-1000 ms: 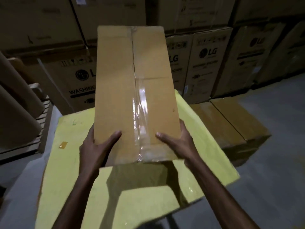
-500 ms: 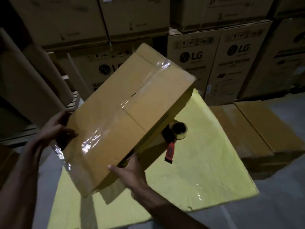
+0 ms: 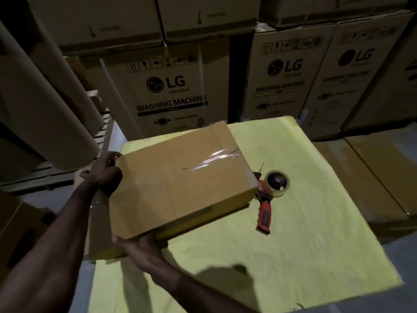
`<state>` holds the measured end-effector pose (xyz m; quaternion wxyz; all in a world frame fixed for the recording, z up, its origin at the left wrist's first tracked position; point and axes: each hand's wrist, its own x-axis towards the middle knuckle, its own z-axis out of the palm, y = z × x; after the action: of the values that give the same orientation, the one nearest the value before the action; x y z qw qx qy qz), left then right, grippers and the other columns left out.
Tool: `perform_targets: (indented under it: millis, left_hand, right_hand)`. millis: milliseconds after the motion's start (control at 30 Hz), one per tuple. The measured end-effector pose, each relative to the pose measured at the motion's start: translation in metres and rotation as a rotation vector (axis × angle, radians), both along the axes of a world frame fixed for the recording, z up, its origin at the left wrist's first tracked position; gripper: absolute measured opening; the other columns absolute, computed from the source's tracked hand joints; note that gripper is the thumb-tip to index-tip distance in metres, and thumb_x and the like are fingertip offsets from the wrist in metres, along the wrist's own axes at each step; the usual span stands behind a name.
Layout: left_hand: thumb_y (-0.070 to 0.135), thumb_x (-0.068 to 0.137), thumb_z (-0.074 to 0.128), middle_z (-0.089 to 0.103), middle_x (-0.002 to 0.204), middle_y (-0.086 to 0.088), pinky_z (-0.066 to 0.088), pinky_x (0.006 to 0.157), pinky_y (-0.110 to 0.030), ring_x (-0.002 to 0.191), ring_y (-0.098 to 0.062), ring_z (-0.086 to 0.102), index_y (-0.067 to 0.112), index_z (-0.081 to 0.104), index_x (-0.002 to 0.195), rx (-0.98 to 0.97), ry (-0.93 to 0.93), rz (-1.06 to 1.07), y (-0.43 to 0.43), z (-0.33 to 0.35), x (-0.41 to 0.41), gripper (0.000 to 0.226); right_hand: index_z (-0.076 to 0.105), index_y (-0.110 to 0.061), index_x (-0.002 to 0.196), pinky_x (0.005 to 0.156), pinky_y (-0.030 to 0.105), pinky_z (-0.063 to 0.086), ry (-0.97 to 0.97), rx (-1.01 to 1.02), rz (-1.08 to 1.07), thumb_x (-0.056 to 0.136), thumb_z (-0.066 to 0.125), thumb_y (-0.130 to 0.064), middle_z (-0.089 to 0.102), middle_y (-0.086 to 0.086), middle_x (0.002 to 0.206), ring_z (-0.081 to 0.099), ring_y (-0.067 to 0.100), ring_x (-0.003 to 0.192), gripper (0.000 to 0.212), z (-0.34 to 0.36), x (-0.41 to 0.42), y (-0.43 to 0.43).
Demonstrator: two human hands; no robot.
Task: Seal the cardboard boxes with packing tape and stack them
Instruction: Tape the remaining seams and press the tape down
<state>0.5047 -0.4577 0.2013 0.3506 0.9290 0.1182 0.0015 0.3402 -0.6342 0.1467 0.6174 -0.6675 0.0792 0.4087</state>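
Cardboard box [image 3: 180, 184]: held over the 9 o'clock side of the yellow bench [image 3: 316, 245], tilted, taped face up; clear tape glints along the seam toward 1 o'clock. Contact with the bench cannot be told.
Left hand [image 3: 106, 175]: at the box's 9 o'clock corner, fingers [image 3: 111, 157] curled round it, gripping.
Right hand [image 3: 144, 247]: at the box's 6 o'clock edge, thumb on the near wall, fingers tucked beneath, gripping.
Tape dispenser [image 3: 268, 193]: lies on the bench at the box's 3 o'clock, red handle pointing to 6 o'clock, roll at 12; the box corner overlaps it in view.
Washing-machine cartons [image 3: 169, 93]: stacked at 12 o'clock.
Flat brown boxes [image 3: 372, 172]: at 3 o'clock, beside the bench.
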Motion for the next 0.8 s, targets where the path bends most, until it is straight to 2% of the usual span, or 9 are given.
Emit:
perform_targets:
  millis: [67,133,200,333,467,567,667,733,800]
  left_hand:
    - [0.007,0.086,0.064,0.06,0.138,-0.02,0.044,0.106,-0.058,0.126,-0.042,0.055,0.017,0.059,0.142,0.048,0.051,-0.02,0.008,-0.018,0.015,0.057]
    - [0.033,0.073,0.058,0.064,0.131,-0.007,0.042,0.102,-0.069,0.124,-0.038,0.057,0.037,0.058,0.139,0.106,0.05,-0.017,0.052,-0.072,0.046,0.066]
    - [0.042,0.073,0.052,0.061,0.135,-0.007,0.039,0.103,-0.072,0.128,-0.039,0.054,0.041,0.051,0.145,0.196,0.012,0.005,0.072,-0.095,0.049,0.072]
    - [0.033,0.088,0.067,0.053,0.145,-0.021,0.041,0.106,-0.059,0.131,-0.042,0.049,0.015,0.048,0.148,0.066,-0.242,0.361,-0.003,-0.041,-0.047,0.065]
    - [0.005,0.084,0.079,0.042,0.149,-0.023,0.045,0.108,-0.05,0.133,-0.039,0.047,0.008,0.048,0.142,-0.272,-0.464,0.726,-0.088,-0.061,-0.142,0.067]
    - [0.014,0.078,0.088,0.026,0.162,-0.013,0.036,0.111,-0.064,0.143,-0.035,0.038,0.02,0.034,0.151,-0.473,-0.319,0.961,-0.161,-0.07,-0.176,0.091]
    - [0.022,0.077,0.09,0.022,0.166,-0.011,0.039,0.114,-0.054,0.148,-0.036,0.033,0.02,0.021,0.16,-0.881,-0.167,1.158,-0.212,-0.06,-0.172,0.108]
    - [0.032,0.071,0.091,0.022,0.168,-0.009,0.042,0.114,-0.054,0.147,-0.038,0.035,0.028,0.013,0.163,-1.14,-0.071,1.068,-0.237,-0.055,-0.162,0.12]
    - [0.049,0.065,0.089,0.018,0.171,-0.003,0.038,0.117,-0.06,0.151,-0.037,0.032,0.04,0.003,0.163,-1.177,0.008,0.894,-0.259,-0.057,-0.152,0.131]
  right_hand:
    - [0.016,-0.02,0.162,0.121,0.039,0.028,-0.081,-0.083,0.127,0.061,0.065,-0.092,0.03,0.0,0.166,0.028,0.026,0.151,0.134,0.001,0.009,-0.013]
    - [0.05,-0.025,0.138,0.113,0.038,0.04,-0.154,-0.148,0.19,0.072,0.073,-0.077,0.053,0.0,0.148,0.049,0.022,0.136,0.087,0.006,0.017,-0.038]
    - [0.062,-0.026,0.12,0.103,0.045,0.053,-0.212,-0.139,0.147,0.082,0.079,-0.057,0.069,-0.002,0.123,0.065,0.018,0.113,0.051,0.012,0.024,-0.077]
    - [0.072,-0.02,0.104,0.077,0.039,0.064,-0.408,-0.154,-0.303,0.093,0.074,-0.031,0.075,-0.001,0.084,0.073,0.003,0.073,0.016,0.053,0.071,-0.179]
    - [0.065,-0.032,0.116,0.086,0.041,0.059,-0.817,-0.653,-0.547,0.092,0.066,-0.054,0.073,-0.01,0.111,0.07,0.012,0.099,0.033,0.06,0.169,-0.255]
    - [0.056,-0.028,0.139,0.097,0.042,0.053,-0.662,-0.67,-0.396,0.096,0.059,-0.058,0.065,0.002,0.135,0.062,0.026,0.118,0.052,0.036,0.235,-0.266]
    - [0.057,-0.03,0.141,0.098,0.043,0.053,-0.441,-0.511,-0.285,0.1,0.042,-0.061,0.06,0.008,0.141,0.061,0.029,0.116,0.053,0.018,0.265,-0.25]
    - [0.059,-0.022,0.141,0.105,0.043,0.046,-0.436,-0.597,-0.252,0.103,0.027,-0.065,0.059,0.013,0.141,0.057,0.036,0.123,0.065,0.013,0.271,-0.237]
    - [0.058,-0.016,0.142,0.103,0.043,0.043,-0.46,-0.729,-0.248,0.103,0.02,-0.067,0.059,0.015,0.142,0.054,0.039,0.126,0.075,0.014,0.272,-0.228]
